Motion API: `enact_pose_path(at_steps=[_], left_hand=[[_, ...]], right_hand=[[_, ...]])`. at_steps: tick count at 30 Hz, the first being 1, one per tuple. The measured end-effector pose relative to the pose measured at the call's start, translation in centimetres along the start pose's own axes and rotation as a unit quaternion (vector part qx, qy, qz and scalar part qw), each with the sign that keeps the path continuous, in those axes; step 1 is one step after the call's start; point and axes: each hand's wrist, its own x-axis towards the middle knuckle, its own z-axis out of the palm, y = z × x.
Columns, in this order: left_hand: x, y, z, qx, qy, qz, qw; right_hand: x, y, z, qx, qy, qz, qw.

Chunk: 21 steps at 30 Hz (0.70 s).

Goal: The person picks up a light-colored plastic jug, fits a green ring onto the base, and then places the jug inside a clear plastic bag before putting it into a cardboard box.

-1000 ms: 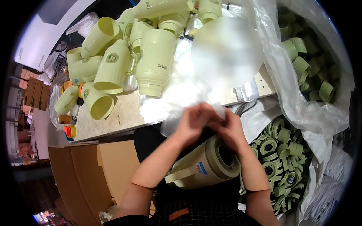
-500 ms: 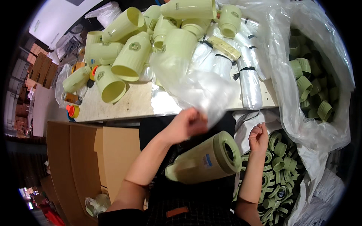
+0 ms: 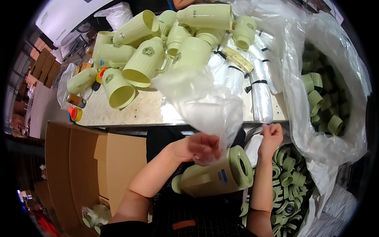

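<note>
Just beyond my lap, my left hand [image 3: 201, 148] is closed around the gathered near end of a clear plastic bag [image 3: 209, 112]. The bag's far part lies over the table edge, partly covering a pale green jug shell. A pale green thermos jug [image 3: 209, 177] lies on its side across my lap, its ringed round end toward the right. My left hand is above this jug and apart from it. To the right, my right hand [image 3: 271, 136] is raised with its fingers curled together; whether anything small is between them is hidden.
Several green jug shells [image 3: 144, 61] crowd the table [image 3: 148, 108]. Rolls of clear bags [image 3: 261, 100] and a yellowish bar [image 3: 237, 59] lie beside them. A cardboard box [image 3: 83, 158] stands left; a lined container [image 3: 294, 130] of green parts and a sack of rings [image 3: 290, 177] stand right.
My left hand has come nearer to me with the bag's end, and the bag stretches down from the table. My right hand has risen slightly. The jug has stayed on my lap.
</note>
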Motion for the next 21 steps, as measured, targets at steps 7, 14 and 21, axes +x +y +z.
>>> enact_pose_path(at_steps=[7, 14, 21], left_hand=[[2.1, 0.0, -0.9, -0.141, 0.078, -0.117, 0.98], [1.5, 1.8, -0.5, 0.096, 0.063, -0.02, 0.993], [3.4, -1.2, -3.7, 0.269, 0.437, -0.019, 0.858]], right_hand=[[-2.9, -6.7, 5.8, -0.058, -0.301, -0.129, 0.943], [1.2, -1.2, 0.0, 0.089, 0.025, 0.068, 0.993], [-9.3, 2.7, -4.0, -0.026, 0.084, 0.039, 0.995]])
